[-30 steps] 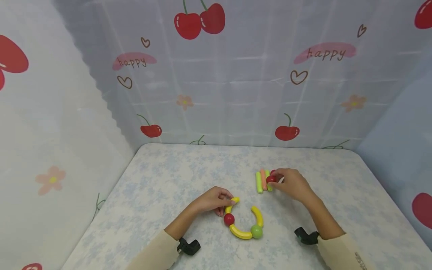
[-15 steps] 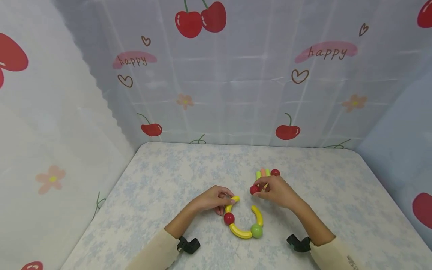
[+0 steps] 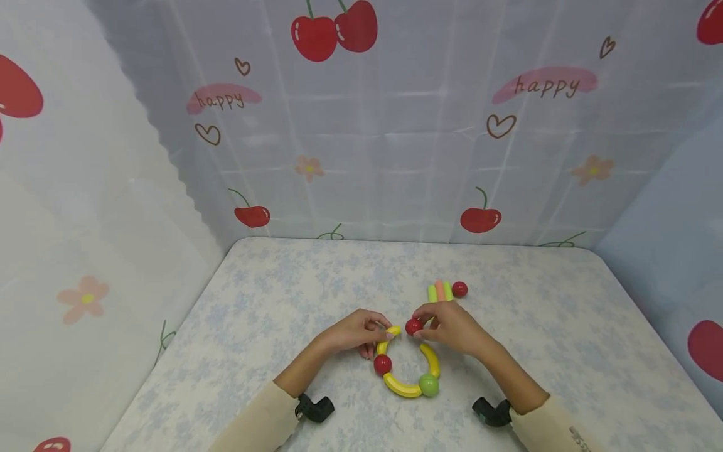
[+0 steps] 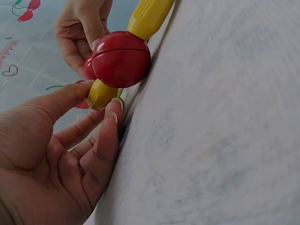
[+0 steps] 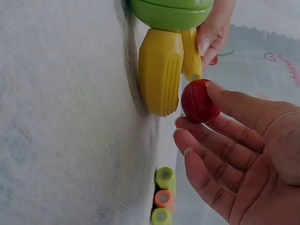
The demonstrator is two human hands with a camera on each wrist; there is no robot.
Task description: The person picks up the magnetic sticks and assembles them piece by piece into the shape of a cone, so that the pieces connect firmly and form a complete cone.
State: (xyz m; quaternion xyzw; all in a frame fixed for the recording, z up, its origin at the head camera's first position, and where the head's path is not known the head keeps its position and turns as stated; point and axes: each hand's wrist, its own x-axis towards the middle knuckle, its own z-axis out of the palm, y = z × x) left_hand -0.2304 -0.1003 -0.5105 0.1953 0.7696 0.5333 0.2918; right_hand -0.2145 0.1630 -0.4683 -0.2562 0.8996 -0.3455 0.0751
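An unclosed ring of curved yellow rods (image 3: 402,386) and balls lies on the table. My left hand (image 3: 354,333) pinches the ring's upper-left yellow rod (image 4: 103,95) between thumb and fingers. That rod joins a red ball (image 3: 382,365); a green ball (image 3: 429,385) links the bottom rod to the right yellow rod (image 5: 161,70). Thumb and fingertips of my right hand (image 3: 454,326) hold another red ball (image 5: 200,101) at the gap on top of the ring. In the right wrist view this ball sits close to the end of the rod in my left hand.
Behind my right hand lie straight green rods (image 3: 432,293) and an orange rod (image 3: 440,289) side by side, partly covered by the hand. A loose red ball (image 3: 460,289) rests beside them. A printed curtain (image 3: 361,157) stands behind the table (image 3: 294,276).
My right hand has brought a red ball from beside the straight rods leftward and nearer, to the ring's gap. The left hand has stayed on its yellow rod.
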